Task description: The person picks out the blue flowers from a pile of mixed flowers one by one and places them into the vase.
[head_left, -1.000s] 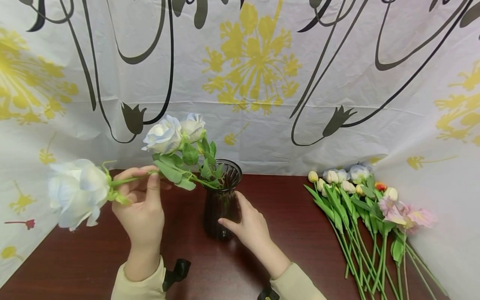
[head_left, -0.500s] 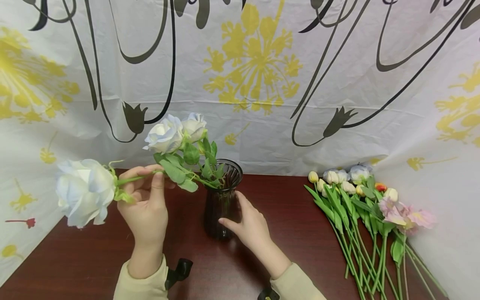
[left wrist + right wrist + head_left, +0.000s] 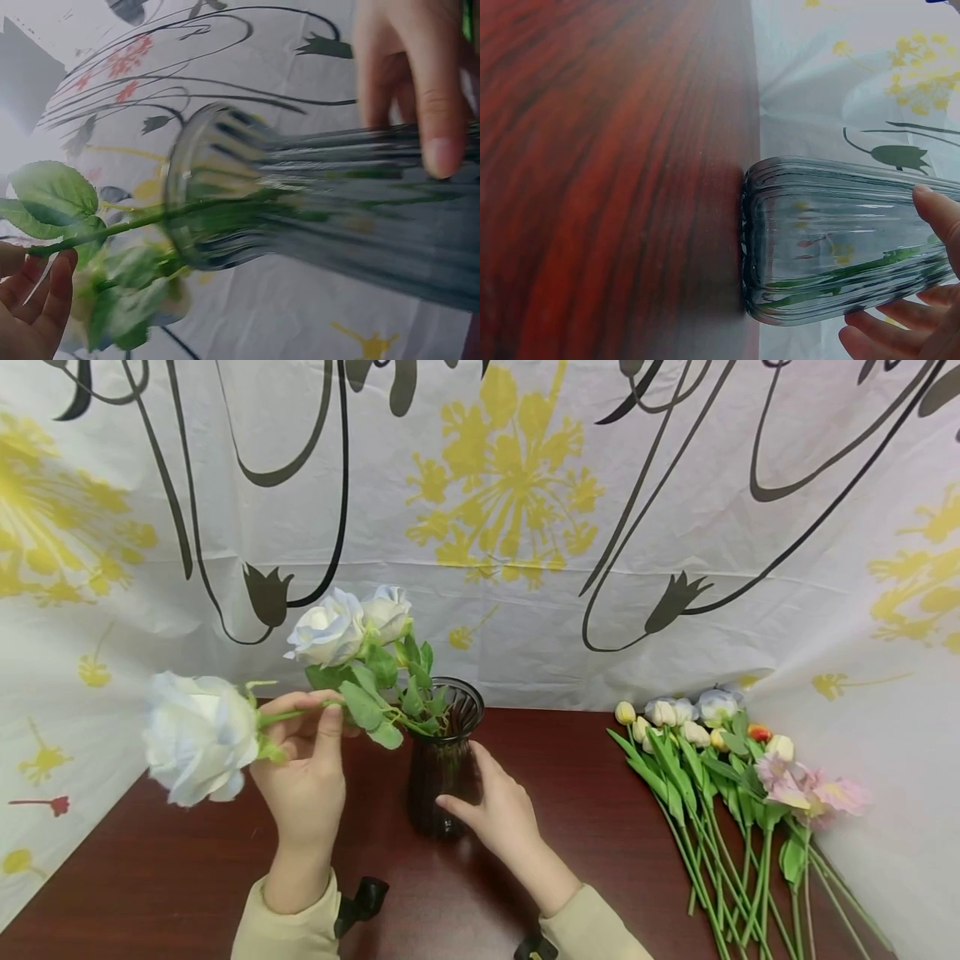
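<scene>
A pale blue-white artificial rose (image 3: 201, 739) leans far to the left, its stem pinched between the thumb and fingers of my left hand (image 3: 303, 785). In the left wrist view this green stem (image 3: 135, 223) runs through the mouth of a dark ribbed glass vase (image 3: 300, 195). Another stem with two pale roses (image 3: 327, 628) leans out over the vase's left rim. My right hand (image 3: 498, 810) holds the vase (image 3: 442, 785) from its right side, thumb in front. In the right wrist view the vase base (image 3: 761, 240) stands upright on the table, with green stem ends showing through the glass.
On the right of the dark red wooden table (image 3: 570, 777) lies a pile of artificial flowers: white and yellow tulips (image 3: 663, 713), an orange-red tulip (image 3: 761, 732), a pink flower (image 3: 817, 789). A white patterned cloth (image 3: 525, 635) hangs behind and at both sides.
My left hand has moved to the right, toward the vase, carrying the rose with it. My right hand and the vase have stayed in place.
</scene>
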{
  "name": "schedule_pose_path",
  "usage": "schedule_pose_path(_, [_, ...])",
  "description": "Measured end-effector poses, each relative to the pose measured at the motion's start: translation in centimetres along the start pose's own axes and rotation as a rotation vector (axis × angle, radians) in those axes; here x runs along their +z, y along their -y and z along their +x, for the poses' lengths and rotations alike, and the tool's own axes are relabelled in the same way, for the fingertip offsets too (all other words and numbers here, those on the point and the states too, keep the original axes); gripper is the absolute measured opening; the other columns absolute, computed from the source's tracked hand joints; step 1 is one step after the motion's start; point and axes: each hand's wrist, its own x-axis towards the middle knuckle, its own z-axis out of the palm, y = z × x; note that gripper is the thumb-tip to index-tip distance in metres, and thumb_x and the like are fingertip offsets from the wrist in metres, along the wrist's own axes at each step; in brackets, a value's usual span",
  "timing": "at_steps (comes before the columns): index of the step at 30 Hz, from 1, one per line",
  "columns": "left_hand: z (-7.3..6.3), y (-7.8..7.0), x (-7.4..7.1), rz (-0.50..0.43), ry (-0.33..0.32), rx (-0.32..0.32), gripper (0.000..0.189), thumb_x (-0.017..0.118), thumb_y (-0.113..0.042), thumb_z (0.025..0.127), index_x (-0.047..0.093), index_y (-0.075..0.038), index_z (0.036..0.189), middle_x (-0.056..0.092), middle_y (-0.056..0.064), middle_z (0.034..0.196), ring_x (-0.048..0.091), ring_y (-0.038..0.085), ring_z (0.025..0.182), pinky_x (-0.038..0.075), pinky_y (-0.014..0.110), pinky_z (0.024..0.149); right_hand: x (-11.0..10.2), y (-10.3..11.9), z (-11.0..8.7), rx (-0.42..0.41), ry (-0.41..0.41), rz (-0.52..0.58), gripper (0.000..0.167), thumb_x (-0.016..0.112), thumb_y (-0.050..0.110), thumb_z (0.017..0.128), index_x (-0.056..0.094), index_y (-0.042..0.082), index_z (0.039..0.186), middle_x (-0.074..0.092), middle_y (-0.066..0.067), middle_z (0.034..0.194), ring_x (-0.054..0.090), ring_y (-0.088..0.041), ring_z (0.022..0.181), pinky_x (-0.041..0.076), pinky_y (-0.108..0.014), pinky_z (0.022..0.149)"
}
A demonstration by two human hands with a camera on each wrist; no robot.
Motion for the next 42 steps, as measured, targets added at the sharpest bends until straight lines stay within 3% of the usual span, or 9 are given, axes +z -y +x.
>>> schedule_pose_path(6, [-0.7,0.7,0.1,0.156,0.107,-0.058,0.017,0.059,0.012,0.089,0.047,0.019,0.098,0.066,0.008,0.091,0.064,0.02,0.076,0.052,0.024,0.063,0.1,0.0,0.0,0.002,-0.001,-0.004,0.083,0.078,0.047,0.077,0.042,0.01,0.142,0.06,-0.009,0.127,0.063,-0.028,0.1,0.051,-0.049,0.077])
schedule_pose_path(10, [-0.9,1.1,0.1,0.195,0.141,-0.11,0.015,0.059,0.011,0.089,0.049,0.018,0.099,0.066,0.005,0.092,0.064,0.018,0.077,0.052,0.023,0.064,0.1,-0.1,0.1,0.001,-0.003,-0.006,0.082,0.078,0.047,0.077,0.043,0.01,0.142,0.061,-0.009,0.125,0.063,-0.027,0.099,0.051,-0.049,0.076])
schedule_pose_path(18, [-1.3,2.0,0.4,0.343,0.255,-0.124,0.01,0.058,0.008,0.091,0.055,0.011,0.1,0.062,0.015,0.091,0.064,0.017,0.08,0.052,0.023,0.065,0.2,-0.2,0.1,0.0,-0.004,0.002,0.083,0.078,0.048,0.077,0.043,0.01,0.142,0.062,-0.009,0.123,0.063,-0.026,0.1,0.051,-0.048,0.077])
schedule_pose_path(24, [-1.4,2.4,0.4,0.337,0.254,-0.131,0.012,0.059,0.008,0.091,0.054,0.011,0.102,0.061,0.017,0.092,0.064,0.017,0.081,0.052,0.021,0.066,0.2,-0.3,0.1,-0.009,-0.01,0.002,0.082,0.078,0.048,0.076,0.044,0.011,0.141,0.062,-0.008,0.122,0.064,-0.026,0.099,0.051,-0.048,0.076])
schedule_pose_path(33, [-1.3,2.8,0.2,0.445,0.254,-0.075,0.015,0.065,0.008,0.087,0.06,0.008,0.101,0.065,0.014,0.092,0.062,0.014,0.082,0.048,0.018,0.064,0.2,-0.3,0.2,-0.018,-0.011,0.007,0.081,0.078,0.047,0.077,0.043,0.011,0.141,0.062,-0.008,0.122,0.063,-0.025,0.099,0.051,-0.047,0.077])
schedule_pose_path(38, [-1.3,2.9,0.1,0.491,0.26,-0.062,0.017,0.067,0.009,0.084,0.061,0.006,0.1,0.065,0.012,0.094,0.063,0.021,0.083,0.047,0.017,0.068,0.1,-0.3,0.1,-0.018,-0.012,0.011,0.081,0.078,0.046,0.077,0.043,0.01,0.141,0.061,-0.009,0.125,0.063,-0.026,0.101,0.051,-0.047,0.078])
schedule_pose_path(42, [-1.2,2.9,0.0,0.49,0.252,-0.069,0.018,0.069,0.007,0.083,0.06,0.006,0.1,0.064,0.012,0.093,0.063,0.018,0.085,0.048,0.017,0.069,0.1,-0.3,0.1,-0.018,-0.008,0.013,0.081,0.078,0.046,0.077,0.043,0.01,0.141,0.061,-0.009,0.123,0.063,-0.025,0.1,0.051,-0.047,0.078])
